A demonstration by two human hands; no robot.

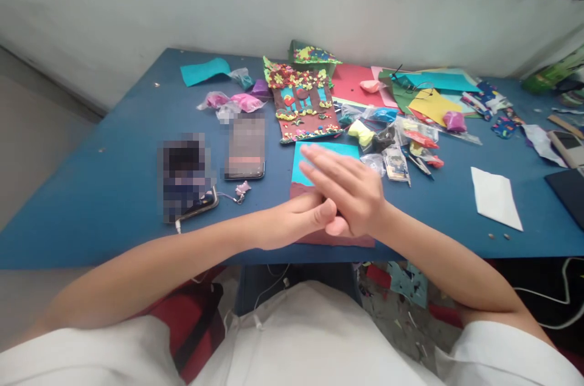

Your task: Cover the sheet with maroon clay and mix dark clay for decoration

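Observation:
My left hand (296, 218) and my right hand (358, 191) meet palm to palm over the front of the table. The right lies on top, its fingers straight and pointing up to the left. Beneath it the left is held flat with its thumb stretched out; most of its other fingers are hidden. Whether anything lies between the palms cannot be seen. Under both hands is a sheet (303, 161), bright blue at the top and covered in reddish-brown below. Just behind it sits a decorated clay panel (303, 103) with brown ground, blue windows and small yellow and red flowers.
Two phones, one dark (245, 148) and one pixelated (185, 182), lie at left beside a small charm (243, 189). Bagged clay (362, 133), a yellow paper (433, 107) and pens (420, 164) crowd the right. A folded white paper (496, 198) lies farther right.

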